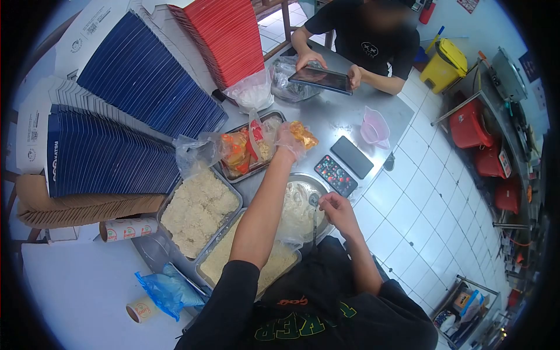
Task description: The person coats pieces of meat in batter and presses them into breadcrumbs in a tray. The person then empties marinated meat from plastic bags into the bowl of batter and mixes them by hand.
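Observation:
My left hand [290, 144], in a clear plastic glove, is closed on a shiny orange-gold piece [304, 135] whose kind I cannot make out. Below that hand lies a metal tray [256, 170] with orange and red plastic packets [236, 153]. My right hand [340, 214] has its fingers curled in, over the right rim of a metal bowl [322, 182] of pale, wet batter [294, 204]. Beside its fingertips is a metal spoon [314, 217] lying across the bowl; whether they touch it is unclear. Trays of pale crumbs [195, 213] and fine powder [221, 259] stand nearer me.
Stacks of blue boxes [151, 70] and red boxes [221, 41] rise at left. Two phones [352, 156] and a pink bowl [374, 127] lie on the metal table [332, 119]. Opposite, another person [373, 52] holds a tablet [321, 79]. A blue bag [169, 291] is front left.

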